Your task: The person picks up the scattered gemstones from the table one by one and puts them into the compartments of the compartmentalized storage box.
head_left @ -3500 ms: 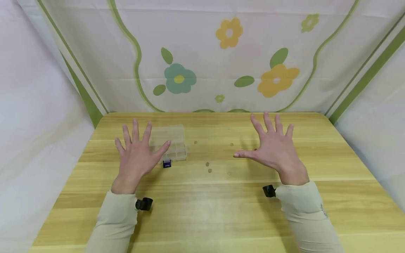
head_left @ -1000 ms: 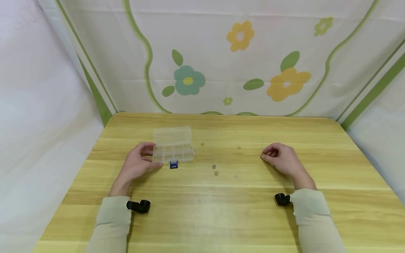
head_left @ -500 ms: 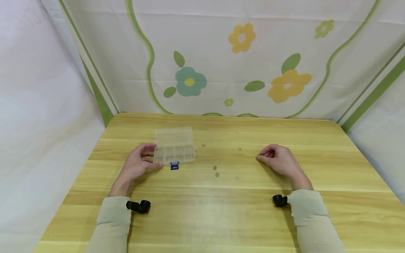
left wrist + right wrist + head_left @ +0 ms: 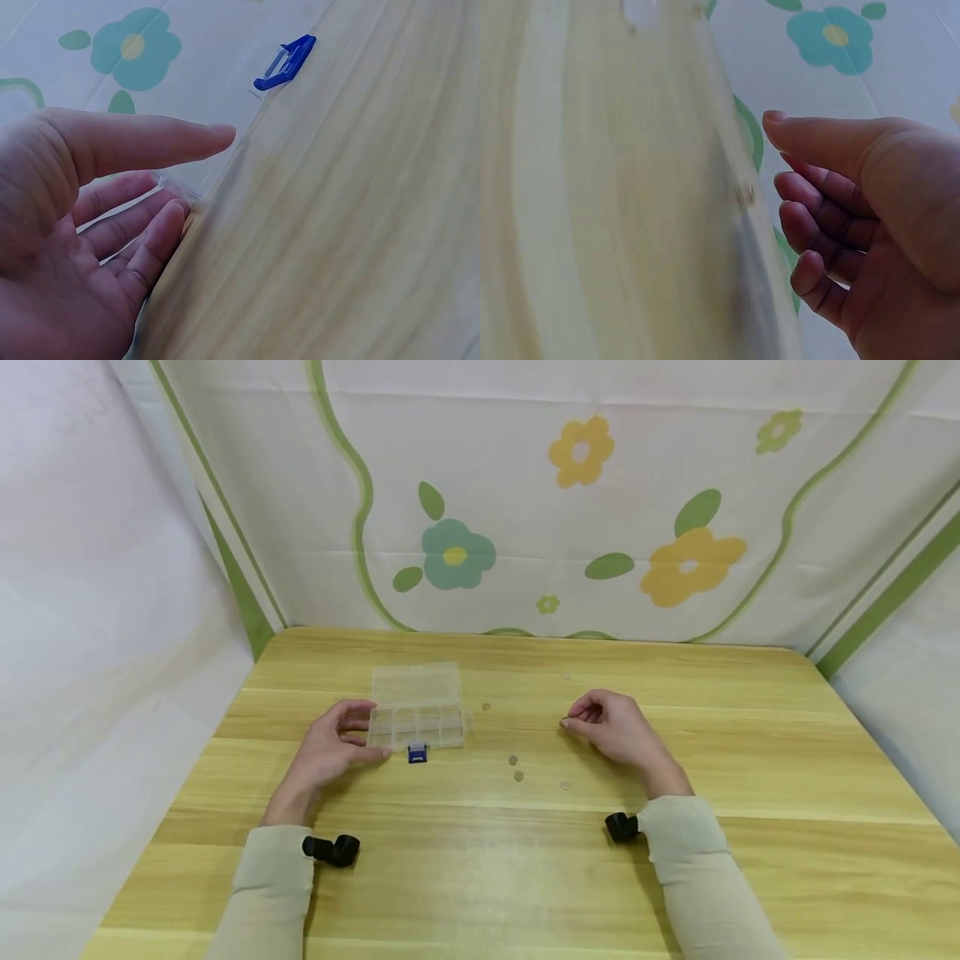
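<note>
Head view: left hand (image 4: 332,745) grips the clear box (image 4: 439,730), lid (image 4: 416,684) already back; right hand (image 4: 615,732) apparently pinches a tiny disc (image 4: 564,719); loose discs (image 4: 513,760) remain outside, rightward.

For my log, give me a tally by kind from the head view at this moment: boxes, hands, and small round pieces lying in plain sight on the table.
Clear box: 1
Hands (left hand, right hand): 2
Small round pieces in plain sight on the table: 5
Total: 8
</note>
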`<act>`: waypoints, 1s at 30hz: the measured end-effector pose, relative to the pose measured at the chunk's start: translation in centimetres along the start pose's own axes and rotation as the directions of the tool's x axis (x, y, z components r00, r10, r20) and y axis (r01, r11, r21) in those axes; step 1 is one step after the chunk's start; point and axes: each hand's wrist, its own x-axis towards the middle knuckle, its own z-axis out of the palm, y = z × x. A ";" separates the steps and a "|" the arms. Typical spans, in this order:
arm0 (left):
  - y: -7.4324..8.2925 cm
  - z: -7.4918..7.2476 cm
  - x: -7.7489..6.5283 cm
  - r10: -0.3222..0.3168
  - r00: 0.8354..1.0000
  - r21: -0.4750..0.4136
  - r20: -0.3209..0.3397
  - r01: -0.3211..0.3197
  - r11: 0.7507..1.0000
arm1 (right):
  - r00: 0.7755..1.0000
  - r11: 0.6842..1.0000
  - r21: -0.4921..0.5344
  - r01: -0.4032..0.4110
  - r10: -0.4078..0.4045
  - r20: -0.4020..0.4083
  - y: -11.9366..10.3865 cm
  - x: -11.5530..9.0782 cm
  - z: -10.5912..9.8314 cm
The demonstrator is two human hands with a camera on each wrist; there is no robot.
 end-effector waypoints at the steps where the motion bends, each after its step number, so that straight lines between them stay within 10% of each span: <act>1: 0.0 0.0 0.0 0.001 1.000 0.001 0.002 -0.001 1.000 | 1.000 1.000 0.008 0.009 -0.009 0.002 -0.4 0.2 0.3; 30: 0.2 0.1 -0.4 0.003 1.000 0.038 -0.002 -0.003 0.999 | 0.991 0.992 0.012 0.122 -0.122 -0.052 -10.0 4.0 9.4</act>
